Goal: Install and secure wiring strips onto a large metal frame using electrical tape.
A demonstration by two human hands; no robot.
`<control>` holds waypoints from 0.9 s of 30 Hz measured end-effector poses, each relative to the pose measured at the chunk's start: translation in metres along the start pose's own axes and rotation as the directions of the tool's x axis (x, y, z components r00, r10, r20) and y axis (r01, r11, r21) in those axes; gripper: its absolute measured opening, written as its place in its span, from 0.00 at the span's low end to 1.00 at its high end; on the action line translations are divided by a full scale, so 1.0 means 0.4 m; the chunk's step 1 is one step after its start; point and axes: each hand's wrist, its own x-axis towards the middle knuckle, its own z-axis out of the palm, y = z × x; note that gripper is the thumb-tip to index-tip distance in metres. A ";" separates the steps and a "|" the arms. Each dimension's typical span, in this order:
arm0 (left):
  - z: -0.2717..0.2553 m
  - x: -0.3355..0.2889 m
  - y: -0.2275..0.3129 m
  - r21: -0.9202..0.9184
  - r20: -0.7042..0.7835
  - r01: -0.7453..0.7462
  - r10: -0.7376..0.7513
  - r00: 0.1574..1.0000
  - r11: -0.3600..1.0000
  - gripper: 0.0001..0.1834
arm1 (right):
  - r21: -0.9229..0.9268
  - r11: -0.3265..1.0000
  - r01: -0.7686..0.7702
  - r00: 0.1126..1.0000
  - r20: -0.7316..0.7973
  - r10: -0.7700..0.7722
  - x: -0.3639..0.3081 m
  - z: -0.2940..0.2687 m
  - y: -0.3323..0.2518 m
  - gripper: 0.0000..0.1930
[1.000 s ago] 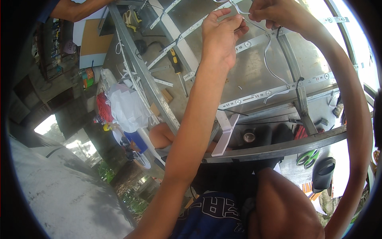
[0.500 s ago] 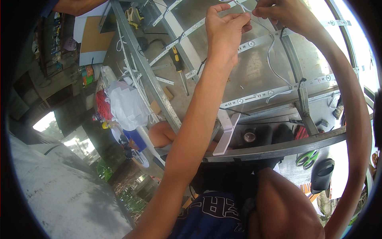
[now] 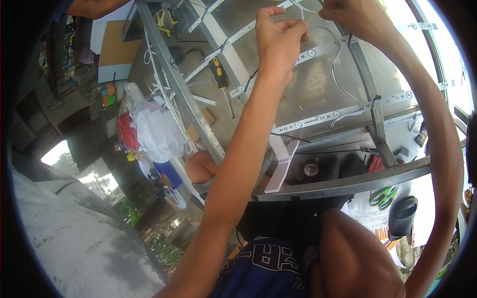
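My left hand (image 3: 278,48) is at the top centre, its thumb and fingers pinched on a thin white wire (image 3: 335,69). From the pinch the wire loops right and drops to a white LED strip (image 3: 318,120). My right hand (image 3: 354,19), at the upper edge, is closed with curled fingers; whatever it holds is hidden. Below both hands runs another LED strip (image 3: 312,53). The strips lie across a grey metal frame (image 3: 343,186), fastened with black cable ties (image 3: 376,101).
A yellow-and-black screwdriver (image 3: 220,74) and yellow-handled cutters (image 3: 165,21) lie left of my hands. Green-handled scissors (image 3: 383,197) and a dark slipper (image 3: 403,218) are at the lower right. A white plastic bag (image 3: 158,131) stands at left. Another person's arm (image 3: 94,7) shows at the upper left.
My right hand has moved up, away from my left, and its fingers have curled in. A piece of the white wire now stands up above my left fingertips.
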 end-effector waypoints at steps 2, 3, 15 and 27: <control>0.000 0.008 -0.011 0.000 -0.027 0.006 -0.006 1.000 1.000 0.23 | 0.008 1.000 0.002 1.000 -0.010 -0.002 -0.002 0.003 0.000 0.09; -0.010 0.024 -0.023 -0.044 0.015 0.000 0.001 1.000 0.999 0.24 | 0.013 0.999 0.038 0.999 -0.027 -0.038 -0.001 0.006 -0.005 0.09; 0.003 0.023 -0.013 -0.125 0.024 0.049 -0.046 0.999 0.991 0.22 | 0.093 0.996 0.005 1.000 0.027 -0.008 -0.005 -0.006 -0.005 0.11; -0.112 -0.098 0.053 0.149 0.207 -0.072 0.040 0.978 0.986 0.25 | 0.019 1.000 -0.021 1.000 -0.011 0.021 -0.030 -0.081 -0.105 0.13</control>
